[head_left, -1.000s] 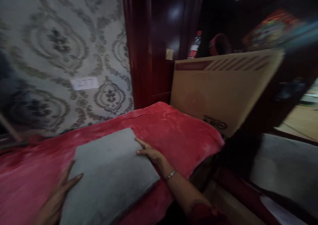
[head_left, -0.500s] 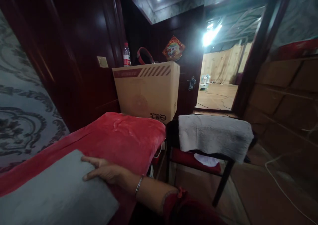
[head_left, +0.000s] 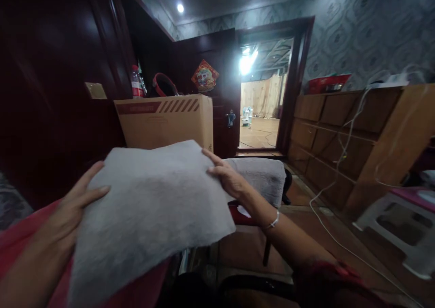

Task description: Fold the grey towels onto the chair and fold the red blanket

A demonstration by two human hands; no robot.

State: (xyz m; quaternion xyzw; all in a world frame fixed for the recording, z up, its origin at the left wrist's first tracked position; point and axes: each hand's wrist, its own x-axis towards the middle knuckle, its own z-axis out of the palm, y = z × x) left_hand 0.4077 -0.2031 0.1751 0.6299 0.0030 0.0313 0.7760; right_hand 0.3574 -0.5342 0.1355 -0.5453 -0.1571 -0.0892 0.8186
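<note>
Dim, dark-panelled room with patterned grey wallpaper and small ceiling spotlights; at the far middle a bright open doorway [head_left: 260, 113] leads to a lit space with a wooden floor. Near the camera, a person holds up a folded grey fleece cloth [head_left: 149, 208], a soft, thick rectangle lifted above a red plush blanket [head_left: 20, 244] that shows at the near left. The left hand [head_left: 70, 212] grips the cloth's left edge, thumb lying on top and the other fingers hidden beneath the fabric. The right hand [head_left: 229, 181] holds the far right corner, fingers spread flat on top and thumb tucked under, a thin silver bangle [head_left: 273, 219] on the wrist and a dark red sleeve below it.

Just beyond the cloth stands a tan cardboard box with red striped edging [head_left: 165, 119]. On top of it sit a clear plastic bottle with a red label [head_left: 137, 82] and a red and black rounded object [head_left: 165, 85]. To the right of the box, another grey cloth [head_left: 265, 176] drapes over a dark chair with a red seat. Along the right wall runs a wooden cabinet of drawers [head_left: 340, 135] with white cables hanging down its front, and a white plastic stool [head_left: 394, 224] stands at the near right.
</note>
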